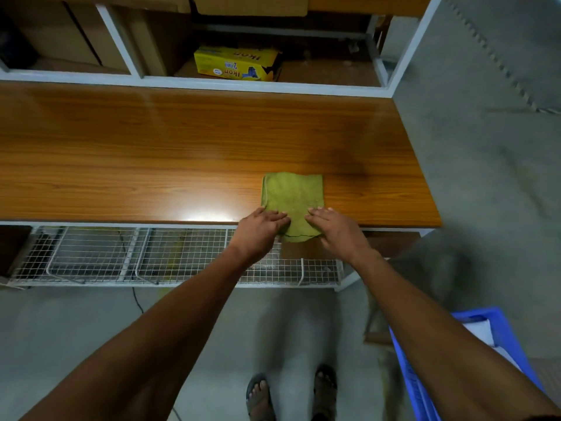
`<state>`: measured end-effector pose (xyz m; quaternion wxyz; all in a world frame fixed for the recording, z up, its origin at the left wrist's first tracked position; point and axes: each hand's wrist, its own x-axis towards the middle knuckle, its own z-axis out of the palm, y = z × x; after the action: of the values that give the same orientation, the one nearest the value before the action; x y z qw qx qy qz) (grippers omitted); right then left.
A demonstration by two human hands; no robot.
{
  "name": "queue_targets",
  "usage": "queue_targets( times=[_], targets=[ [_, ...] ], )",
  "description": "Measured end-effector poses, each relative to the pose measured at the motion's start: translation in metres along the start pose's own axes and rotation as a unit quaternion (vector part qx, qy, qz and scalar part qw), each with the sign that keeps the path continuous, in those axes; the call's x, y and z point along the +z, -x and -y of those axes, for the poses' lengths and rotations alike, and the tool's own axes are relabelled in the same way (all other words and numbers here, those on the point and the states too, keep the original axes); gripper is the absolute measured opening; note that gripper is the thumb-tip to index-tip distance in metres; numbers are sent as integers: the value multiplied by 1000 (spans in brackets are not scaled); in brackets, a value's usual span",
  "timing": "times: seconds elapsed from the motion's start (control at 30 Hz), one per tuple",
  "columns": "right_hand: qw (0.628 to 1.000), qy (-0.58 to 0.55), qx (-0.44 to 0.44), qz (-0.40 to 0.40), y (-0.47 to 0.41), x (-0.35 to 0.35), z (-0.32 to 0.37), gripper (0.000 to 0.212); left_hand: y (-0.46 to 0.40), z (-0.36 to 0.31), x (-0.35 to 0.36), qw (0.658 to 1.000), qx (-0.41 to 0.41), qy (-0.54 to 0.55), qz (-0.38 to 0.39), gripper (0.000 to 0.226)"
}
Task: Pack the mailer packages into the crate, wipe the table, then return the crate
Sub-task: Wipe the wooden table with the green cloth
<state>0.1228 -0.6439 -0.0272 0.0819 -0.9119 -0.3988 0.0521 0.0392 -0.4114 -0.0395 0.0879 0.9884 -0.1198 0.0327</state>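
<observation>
A folded green cloth (293, 202) is lying at the near edge of the desk (151, 153), toward its right end, its near end hanging over. The left hand (261, 227) and right hand (332, 227) are pressing on it, fingers fairly straight. The blue crate (498, 322) is sitting on the floor (76, 314) at lower right, holding white mailer packages (482, 332).

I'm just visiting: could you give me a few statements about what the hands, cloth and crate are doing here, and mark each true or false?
1. Both the left hand and the right hand rest on the folded green cloth. True.
2. The cloth lies wholly on the brown wooden table. False: its near end hangs over the table's front edge.
3. The blue plastic crate stands on the table. False: it sits low at the person's right, off the table.
4. A yellow cardboard box sits on the shelf behind the table. True.
</observation>
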Motion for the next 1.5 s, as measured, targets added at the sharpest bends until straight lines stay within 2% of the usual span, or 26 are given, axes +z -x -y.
queue_targets(
  times=[0.07,0.13,0.2,0.33,0.4,0.5,0.6,0.63,0.7,0.73,0.83,0.9,1.0,1.03,1.17,1.27,1.4,1.5],
  targets=[
    [998,-52,24,12,13,-15,10,59,12,-9,-22,999,-29,32,-3,37],
    [990,-119,75,32,28,-33,21,53,25,-18,-43,993,-91,78,-5,35],
    [976,-186,106,33,41,-53,30,46,36,-25,-66,972,-165,166,16,37],
    [937,-328,122,-1,59,-92,48,24,57,-47,-117,878,-262,399,26,26],
    [898,-413,151,-2,69,-108,55,18,66,-60,-137,833,-281,477,-1,27],
    [844,-509,170,-13,79,-123,63,15,83,-78,-155,735,-297,606,-72,22],
    [788,-592,167,7,86,-132,72,23,103,-102,-157,632,-330,691,-122,47],
    [772,-613,168,25,87,-133,76,27,111,-109,-151,610,-333,710,-110,56],
    [750,-636,173,63,92,-129,82,23,126,-127,-138,587,-334,733,-76,64],
    [743,-640,177,81,94,-126,83,21,133,-133,-132,583,-346,731,-77,68],
    [756,-606,200,147,93,-116,89,44,151,-139,-125,577,-402,700,-123,94],
    [753,-595,204,192,89,-121,99,44,163,-136,-128,581,-431,675,-144,106],
    [726,-611,195,249,77,-126,117,80,182,-121,-133,573,-472,642,-191,115],
    [728,-606,187,260,71,-130,126,86,188,-116,-137,572,-481,631,-207,114],
    [790,-535,107,280,40,-131,164,79,214,-91,-158,586,-498,591,-245,98],
    [845,-471,57,247,9,-124,199,58,235,-62,-172,595,-496,574,-266,89],
    [892,-406,22,197,-32,-122,255,45,272,-6,-178,623,-465,588,-223,80],
    [912,-362,-23,192,-68,-119,300,41,296,41,-183,650,-470,561,-205,57]
  ],
)
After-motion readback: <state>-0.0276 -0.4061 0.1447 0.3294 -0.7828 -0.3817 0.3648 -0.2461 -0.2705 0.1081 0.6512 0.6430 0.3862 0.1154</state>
